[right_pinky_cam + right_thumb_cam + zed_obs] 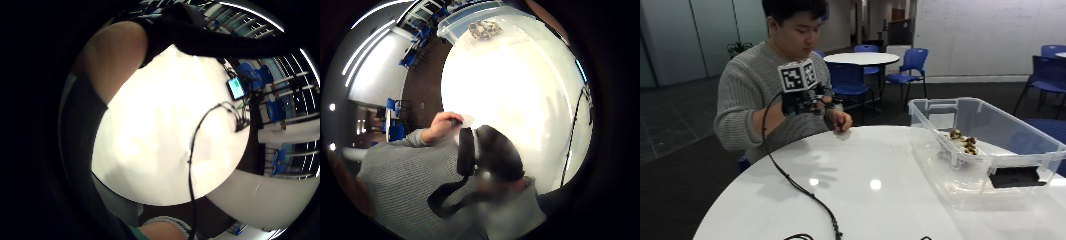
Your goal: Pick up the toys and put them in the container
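One clear plastic container (pixel 986 150) sits along the right edge of the white tabletop (pixel 840 190), nearest the outside camera, with a few small brown toys (pixel 961 141) already lying on its floor, so that much of the job looks done. No toy shows on the bare tabletop. Further back, at the far edge beside the person's chest, the gloved right hand (pixel 800 102) is raised above the surface, apparently carrying nothing; whether its grip is apart or together I cannot tell. The bare left hand (pixel 840 121) rests at the far edge.
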A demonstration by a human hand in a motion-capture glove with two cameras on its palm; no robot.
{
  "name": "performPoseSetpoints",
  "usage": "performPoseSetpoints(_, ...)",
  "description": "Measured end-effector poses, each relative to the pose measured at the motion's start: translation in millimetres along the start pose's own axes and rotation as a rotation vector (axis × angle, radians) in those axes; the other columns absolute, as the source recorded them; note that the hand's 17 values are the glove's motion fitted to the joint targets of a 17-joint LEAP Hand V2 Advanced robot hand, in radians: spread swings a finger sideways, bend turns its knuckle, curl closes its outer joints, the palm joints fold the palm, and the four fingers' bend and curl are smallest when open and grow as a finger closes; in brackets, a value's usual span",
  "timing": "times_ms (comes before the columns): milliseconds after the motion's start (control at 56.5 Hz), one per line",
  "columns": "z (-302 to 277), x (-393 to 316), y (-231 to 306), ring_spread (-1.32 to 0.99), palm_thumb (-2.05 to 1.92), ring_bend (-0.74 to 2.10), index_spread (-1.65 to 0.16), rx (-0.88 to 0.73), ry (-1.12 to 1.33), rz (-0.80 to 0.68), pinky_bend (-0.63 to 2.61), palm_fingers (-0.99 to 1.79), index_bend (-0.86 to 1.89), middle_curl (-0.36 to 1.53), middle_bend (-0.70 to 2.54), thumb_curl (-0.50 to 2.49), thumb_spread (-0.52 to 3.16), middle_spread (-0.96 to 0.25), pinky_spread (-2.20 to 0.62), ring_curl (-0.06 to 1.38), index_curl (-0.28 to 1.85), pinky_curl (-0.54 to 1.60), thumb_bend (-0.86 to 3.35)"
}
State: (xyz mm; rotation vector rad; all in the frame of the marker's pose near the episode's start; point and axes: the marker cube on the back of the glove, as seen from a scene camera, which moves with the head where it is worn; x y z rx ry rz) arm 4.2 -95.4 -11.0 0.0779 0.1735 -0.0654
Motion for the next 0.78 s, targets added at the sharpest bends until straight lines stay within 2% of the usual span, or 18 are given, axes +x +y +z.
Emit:
performPoseSetpoints(71, 15, -25, 38, -0.04, -0.03, 0.17, -0.37, 0.06, -0.009, 0.007, 0.76, -0.13, 0.16, 0.32, 0.14, 0.29, 1.32, -0.13, 0.08, 0.36, 0.37, 0.33, -0.03)
performPoseSetpoints(195, 45, -76, 81, -0.04, -0.01, 0.16, -0.38, 0.015, -0.127, -0.203, 0.74, -0.08, 0.2, 0.31, 0.16, 0.28, 1.35, -0.13, 0.08, 0.34, 0.39, 0.33, -0.01)
performPoseSetpoints(248, 56, -96, 94, -0.04, 0.0, 0.15, -0.39, -0.017, -0.156, -0.241, 0.74, -0.08, 0.21, 0.3, 0.15, 0.28, 1.37, -0.15, 0.08, 0.33, 0.39, 0.33, -0.01)
performPoseSetpoints(478, 70, -99, 107, -0.06, 0.0, 0.17, -0.39, -0.018, -0.176, -0.178, 0.74, -0.08, 0.19, 0.28, 0.15, 0.28, 1.4, -0.17, 0.07, 0.3, 0.41, 0.33, -0.01)
performPoseSetpoints(779, 73, -96, 107, -0.06, -0.01, 0.18, -0.39, -0.028, -0.173, -0.168, 0.74, -0.07, 0.18, 0.28, 0.16, 0.27, 1.41, -0.17, 0.07, 0.29, 0.42, 0.34, -0.01)
